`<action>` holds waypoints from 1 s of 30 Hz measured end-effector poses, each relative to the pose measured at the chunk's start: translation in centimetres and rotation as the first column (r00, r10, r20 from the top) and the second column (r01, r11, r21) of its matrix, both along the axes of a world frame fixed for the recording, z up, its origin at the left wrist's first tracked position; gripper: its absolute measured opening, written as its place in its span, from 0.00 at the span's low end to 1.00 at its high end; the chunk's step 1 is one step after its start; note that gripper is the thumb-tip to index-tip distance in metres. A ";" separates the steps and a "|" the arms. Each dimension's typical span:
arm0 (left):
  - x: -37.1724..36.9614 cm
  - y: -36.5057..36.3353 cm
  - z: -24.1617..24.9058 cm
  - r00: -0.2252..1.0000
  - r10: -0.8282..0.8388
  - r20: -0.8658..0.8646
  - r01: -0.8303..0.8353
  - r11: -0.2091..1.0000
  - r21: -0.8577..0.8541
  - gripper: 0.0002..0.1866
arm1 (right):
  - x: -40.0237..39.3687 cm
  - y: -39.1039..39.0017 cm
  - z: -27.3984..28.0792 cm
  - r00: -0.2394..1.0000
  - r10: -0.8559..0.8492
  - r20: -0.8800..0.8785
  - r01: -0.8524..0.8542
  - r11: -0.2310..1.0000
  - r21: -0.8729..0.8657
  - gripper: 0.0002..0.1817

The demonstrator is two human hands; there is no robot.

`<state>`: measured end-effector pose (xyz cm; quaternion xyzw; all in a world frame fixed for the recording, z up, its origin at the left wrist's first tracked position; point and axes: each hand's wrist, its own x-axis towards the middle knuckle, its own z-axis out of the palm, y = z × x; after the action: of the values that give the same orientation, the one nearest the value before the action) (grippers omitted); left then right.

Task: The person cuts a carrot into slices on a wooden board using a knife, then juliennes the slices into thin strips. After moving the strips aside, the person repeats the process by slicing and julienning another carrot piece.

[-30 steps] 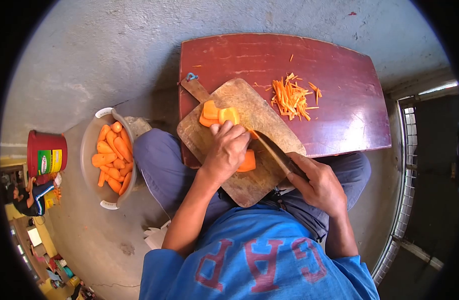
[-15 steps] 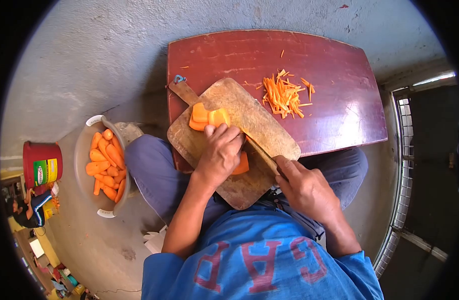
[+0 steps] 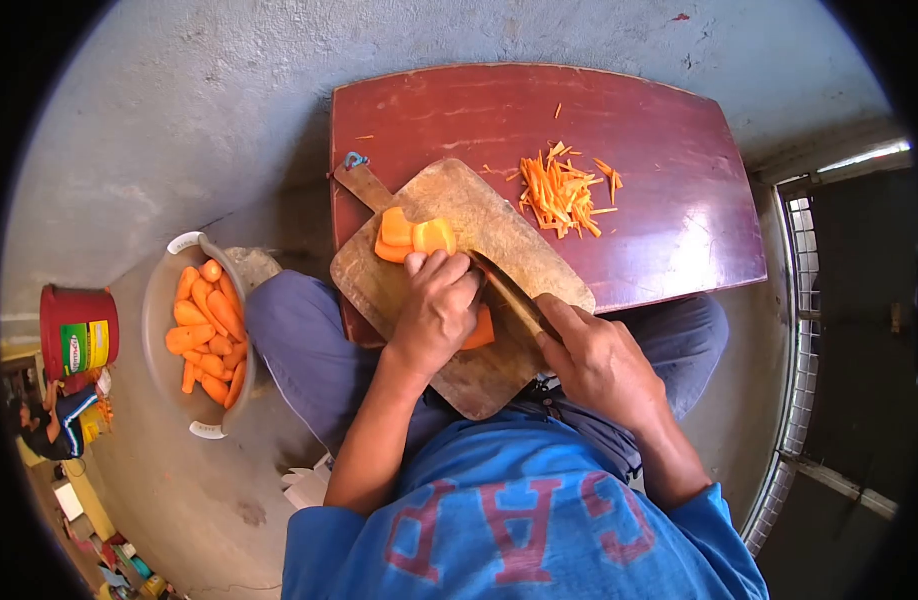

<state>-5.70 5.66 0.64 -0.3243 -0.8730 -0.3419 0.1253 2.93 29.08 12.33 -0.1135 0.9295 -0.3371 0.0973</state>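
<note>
A wooden cutting board (image 3: 519, 240) lies tilted across my lap and the edge of the red table. My left hand (image 3: 437, 305) is on the board with its fingers curled down on carrot slices (image 3: 434, 236); what lies under the fingertips is hidden. My right hand (image 3: 601, 362) is wrapped round the handle of a knife (image 3: 509, 292), whose blade rests close beside my left fingers. Another carrot piece (image 3: 480, 329) lies on the board below the blade. A heap of thin carrot strips (image 3: 561, 194) sits on the table beyond the board.
The red table (image 3: 659, 150) stands against the wall. At the left, a grey tub (image 3: 159, 330) on the floor holds several peeled carrots (image 3: 219, 305). Past it are a red bucket (image 3: 64, 320) and a person (image 3: 54, 420) in the background. A dark grated door is at the right.
The knife and my right hand have shifted slightly left and up, with the blade now at a different angle near my left fingers. The whole view has moved a little.
</note>
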 end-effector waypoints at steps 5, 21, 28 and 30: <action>-0.2 -0.1 -0.5 0.999 0.013 -0.038 -0.013 1.000 -0.006 0.03 | 0.0 -0.2 -0.1 1.000 0.009 0.021 -0.010 1.000 0.017 0.17; 0.8 -1.8 0.9 0.998 0.055 0.020 -0.056 0.993 0.100 0.10 | 2.5 3.6 -3.2 0.934 -0.087 0.346 0.295 0.732 -0.614 0.39; 5.6 -3.0 3.2 0.983 0.048 0.175 -0.037 0.997 -0.067 0.33 | 4.2 2.7 -1.3 0.955 -0.198 0.220 0.269 0.890 -0.367 0.32; 6.3 -2.8 2.5 0.983 0.084 0.161 -0.069 0.992 -0.102 0.35 | 3.8 2.3 -1.1 0.988 -0.129 0.081 0.148 0.939 -0.310 0.31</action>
<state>0.59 2.84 3.19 -0.2668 -0.9076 -0.3201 0.0500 6.71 31.35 11.19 -0.0518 0.8663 -0.4901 0.0814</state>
